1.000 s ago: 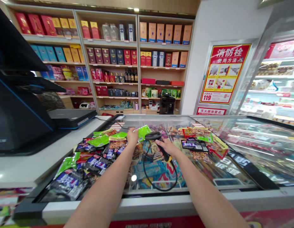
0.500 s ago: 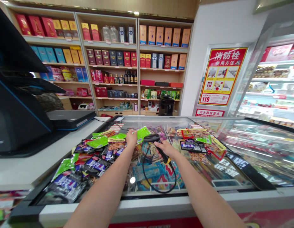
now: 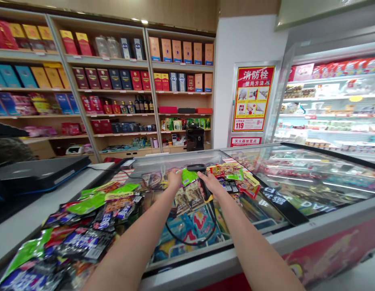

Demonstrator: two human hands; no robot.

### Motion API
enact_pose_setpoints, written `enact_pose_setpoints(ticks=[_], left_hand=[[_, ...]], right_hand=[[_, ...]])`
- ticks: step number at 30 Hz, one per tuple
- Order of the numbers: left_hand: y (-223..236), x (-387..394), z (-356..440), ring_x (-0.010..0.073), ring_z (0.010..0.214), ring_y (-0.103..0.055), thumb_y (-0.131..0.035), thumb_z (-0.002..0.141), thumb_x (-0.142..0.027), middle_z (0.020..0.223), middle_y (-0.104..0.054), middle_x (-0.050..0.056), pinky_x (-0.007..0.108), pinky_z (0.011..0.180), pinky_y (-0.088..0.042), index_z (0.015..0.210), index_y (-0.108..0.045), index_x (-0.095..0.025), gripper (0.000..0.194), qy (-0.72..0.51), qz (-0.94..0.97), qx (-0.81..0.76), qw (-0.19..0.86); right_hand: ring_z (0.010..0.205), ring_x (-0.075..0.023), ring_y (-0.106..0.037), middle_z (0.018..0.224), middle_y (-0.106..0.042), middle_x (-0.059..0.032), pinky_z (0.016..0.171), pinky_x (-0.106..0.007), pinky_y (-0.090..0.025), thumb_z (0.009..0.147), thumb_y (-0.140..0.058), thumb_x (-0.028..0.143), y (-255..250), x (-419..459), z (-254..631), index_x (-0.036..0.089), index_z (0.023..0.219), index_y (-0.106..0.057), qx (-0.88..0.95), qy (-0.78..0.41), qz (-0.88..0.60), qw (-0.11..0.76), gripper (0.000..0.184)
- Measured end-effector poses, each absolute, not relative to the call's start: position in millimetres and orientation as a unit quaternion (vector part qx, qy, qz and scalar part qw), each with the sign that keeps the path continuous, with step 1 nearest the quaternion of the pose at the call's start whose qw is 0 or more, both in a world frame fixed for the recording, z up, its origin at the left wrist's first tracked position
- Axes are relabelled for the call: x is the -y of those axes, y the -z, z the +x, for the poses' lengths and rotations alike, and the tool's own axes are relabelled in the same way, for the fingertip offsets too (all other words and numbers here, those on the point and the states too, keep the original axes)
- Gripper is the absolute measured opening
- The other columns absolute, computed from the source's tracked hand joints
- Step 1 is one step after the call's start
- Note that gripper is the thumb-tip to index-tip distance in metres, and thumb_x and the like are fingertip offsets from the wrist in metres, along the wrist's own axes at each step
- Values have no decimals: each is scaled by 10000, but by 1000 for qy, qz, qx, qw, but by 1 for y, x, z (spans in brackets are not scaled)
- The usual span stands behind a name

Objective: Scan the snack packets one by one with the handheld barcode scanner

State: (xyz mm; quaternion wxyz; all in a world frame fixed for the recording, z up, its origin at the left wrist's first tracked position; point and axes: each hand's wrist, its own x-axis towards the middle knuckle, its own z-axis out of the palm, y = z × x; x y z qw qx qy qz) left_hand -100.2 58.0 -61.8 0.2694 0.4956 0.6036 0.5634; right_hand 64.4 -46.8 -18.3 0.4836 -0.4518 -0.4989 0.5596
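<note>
My right hand (image 3: 209,182) is wrapped round the handle of a black barcode scanner (image 3: 197,167), whose head points left over the freezer lid. Its black cable (image 3: 187,243) hangs in a loop below. Between finger and thumb, my left hand (image 3: 174,178) grips the left edge of a green snack packet (image 3: 189,176). That packet lies just under the scanner's head. Left of my left arm is a heap of black, green and red snack packets (image 3: 84,242). Several more packets (image 3: 229,184) lie beyond my right hand.
Glass-topped freezers (image 3: 314,173) with goods inside stretch to the right. On the left, a white counter (image 3: 20,218) carries a flat black device (image 3: 45,171). Shelves of boxed bottles (image 3: 111,79) line the back wall, beside a red and yellow fire-hydrant sign (image 3: 253,99).
My view has turned to the right. The green packet has moved right with my left hand and is now nearer the scanner, partly under its head.
</note>
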Motion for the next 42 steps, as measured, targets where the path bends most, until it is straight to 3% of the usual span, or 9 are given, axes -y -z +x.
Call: enact_pose_setpoints(ticks=[6,11,18,30,35,42], left_hand=[[62,-71,-21,127,582,-531,-572,728,-236,612,-585,-4,233,571,-395,745,-629,-147,107,-546,524,-570,321],[73,-72,30,155,673,-608,-551,769,-230,744,-664,45,258,631,-450,863,-650,-137,165,-498,570,-567,326],[80,-66,30,188,875,-653,-612,762,-213,941,-704,97,265,747,-462,939,-647,-141,194,-461,571,-620,278],[49,-41,-122,216,885,-645,-647,734,-250,890,-685,103,312,778,-482,914,-676,-137,214,-472,547,-676,144],[29,-10,-201,252,985,-631,-648,732,-294,1063,-660,154,326,826,-472,985,-673,-157,289,-382,537,-750,57],[23,36,-299,357,1133,-556,-753,563,-534,1168,-619,192,394,857,-463,967,-679,-188,537,-231,509,-827,-52]], right_hand=[[345,-84,-453,484,-518,46,345,-203,-407,867,-556,430,19,48,124,192,732,-452,453,-519,-507,518,292],[357,-93,-458,506,-522,49,352,-217,-411,852,-573,434,23,55,155,208,778,-441,432,-500,-520,542,272],[388,-109,-473,526,-526,36,381,-242,-424,836,-597,403,20,66,161,212,816,-457,408,-505,-528,548,238],[361,-91,-455,508,-517,45,350,-213,-379,878,-554,413,15,56,84,196,776,-462,463,-556,-489,488,257],[344,-92,-445,491,-508,55,345,-213,-368,869,-555,439,16,54,28,203,763,-440,505,-592,-444,444,284],[347,-90,-459,480,-511,65,354,-207,-386,858,-573,426,15,62,-31,202,795,-440,538,-613,-424,393,268]])
